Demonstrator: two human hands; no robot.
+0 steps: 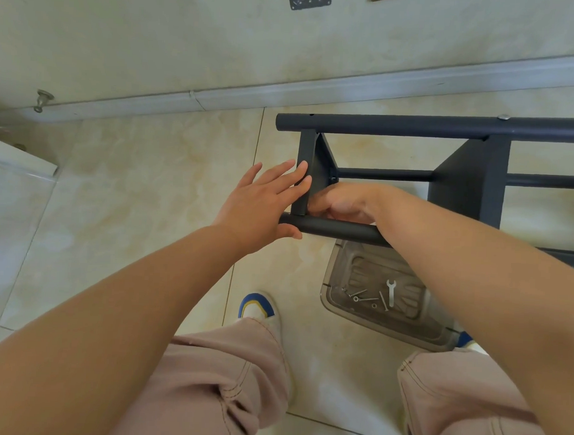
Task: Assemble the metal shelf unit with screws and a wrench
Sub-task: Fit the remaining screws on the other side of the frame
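Left hand (260,206) laid flat with straight, spread fingers against the outer face of the end panel (305,172), thumb under the near tube (337,229); no curl, nothing grasped. Right hand (341,203) tucked just inside that same panel above the near tube, fingers curled inward toward the corner; whether that grip has hold of a screw or anything else cannot be told, the fingertips being hidden. Dark metal shelf unit (445,127) lying on its side on the tiled floor (134,179), far tube parallel to the baseboard (283,90), a silver screw head (504,117) showing on top of that tube, a second panel (472,181) further right. Below the near tube, a clear plastic tray (338,303) on the floor, holding a small silver wrench (390,292) and loose screws (362,296) beside it. Blue, yellow and white shoe (258,309) left of the tray, pink trousers (224,378) nearest. No brand, label or readable writing anywhere in view.
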